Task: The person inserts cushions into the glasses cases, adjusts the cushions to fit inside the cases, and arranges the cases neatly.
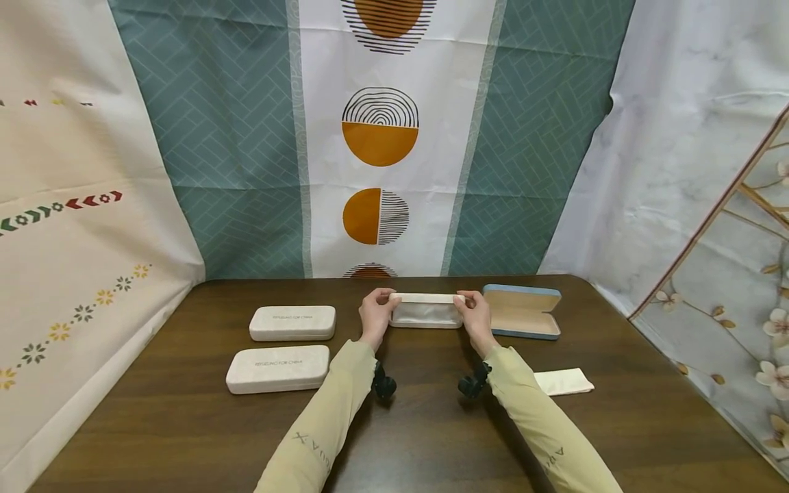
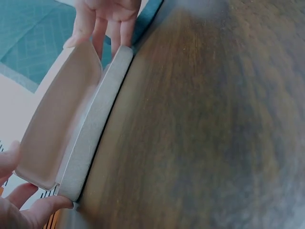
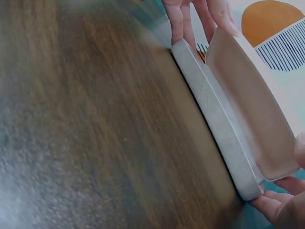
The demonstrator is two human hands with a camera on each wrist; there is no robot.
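Note:
A white glasses case (image 1: 427,313) stands with its lid up near the back of the table, its pale lining facing me. My left hand (image 1: 374,316) grips its left end and my right hand (image 1: 477,320) grips the right end. Each thumb lies against the lid's edge in the head view. The left wrist view shows the left fingers (image 2: 44,206) at the end of the lower half. From the right wrist side, the case's lower half (image 3: 219,124) lies along the tabletop, with the right fingertips (image 3: 268,204) at its near corner.
To the left lie two closed white glasses cases, a farther one (image 1: 292,323) and a nearer one (image 1: 279,370), both with lettering on top. An open blue glasses case (image 1: 524,311) stands just right of my right hand. A folded white cloth (image 1: 564,382) lies beside my right sleeve.

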